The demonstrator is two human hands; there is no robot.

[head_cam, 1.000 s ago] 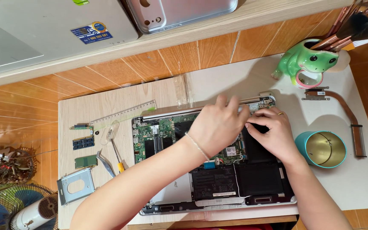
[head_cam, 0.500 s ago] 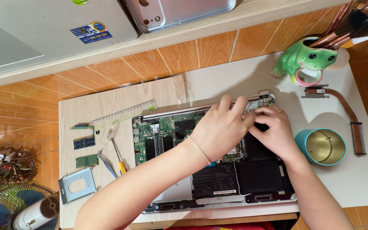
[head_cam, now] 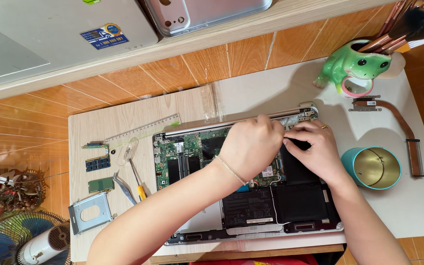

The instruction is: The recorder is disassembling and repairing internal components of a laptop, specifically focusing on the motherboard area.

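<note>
At the far left, a fan (head_cam: 23, 240) and a tangle of parts are seen on the floor. On the board (head_cam: 94, 125), a drive bracket (head_cam: 90, 212), two memory sticks (head_cam: 97, 163), a ruler (head_cam: 143, 128), tweezers (head_cam: 124, 188) and a screwdriver (head_cam: 137, 180) are laid out, all well apart from the hands. In the middle, the opened laptop (head_cam: 192, 162) is found lying flat, green board exposed, black battery (head_cam: 276, 206) nearer the person. The left hand (head_cam: 251, 147) is pressed down over the laptop's upper middle, fingers curled by the hinge edge; what they grip, if anything, cannot be told. Just beside it, the right hand (head_cam: 315, 149) is bent over a black part, fingertips hidden, grasp not to be judged. Further right, a teal cup (head_cam: 371, 168), a copper heat pipe (head_cam: 398, 130) and a green frog holder (head_cam: 352, 66) with brushes are seen.
</note>
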